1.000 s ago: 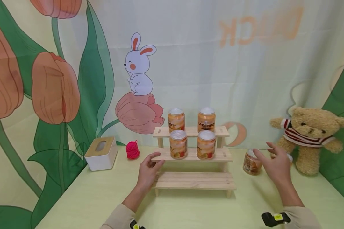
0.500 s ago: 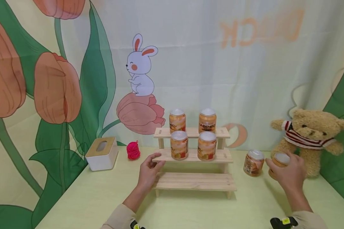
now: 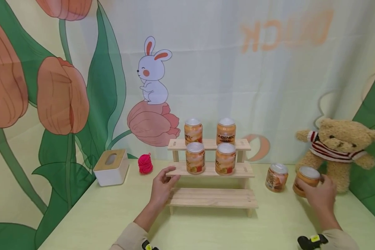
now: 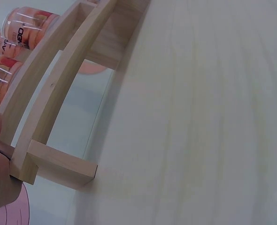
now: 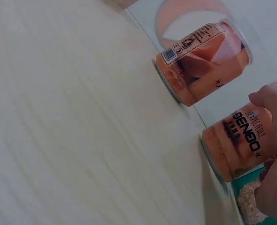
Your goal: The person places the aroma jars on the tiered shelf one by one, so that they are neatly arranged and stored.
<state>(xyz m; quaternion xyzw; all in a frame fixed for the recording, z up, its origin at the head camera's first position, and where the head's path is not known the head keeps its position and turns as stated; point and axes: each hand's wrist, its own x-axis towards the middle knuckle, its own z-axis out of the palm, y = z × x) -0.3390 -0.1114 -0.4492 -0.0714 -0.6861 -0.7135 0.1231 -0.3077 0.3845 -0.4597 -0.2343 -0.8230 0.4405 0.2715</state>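
My right hand [image 3: 322, 194] grips an orange can with a silver lid [image 3: 307, 182] by its sides, in front of the teddy bear. Thumb and fingers wrap that can in the right wrist view, where its printed label faces the camera. A second orange can [image 3: 276, 177] stands upright just to its left. My left hand [image 3: 161, 187] holds the left end of a three-tier wooden shelf [image 3: 210, 198] at its middle tier. Two like cans stand on the top tier, one of them a can [image 3: 226, 131] at right. Two more, including a can [image 3: 195, 158] at left, are on the middle tier.
A teddy bear [image 3: 335, 152] in a striped top sits at the back right, right behind the gripped can. On the left are a ball of pink yarn [image 3: 145, 164] and a white tissue box [image 3: 111, 170] with a wooden lid. A printed curtain [image 3: 206, 69] hangs behind the table.
My right hand has moved right from above the two table cans and taken hold of the right one. The left hand stays on the shelf.
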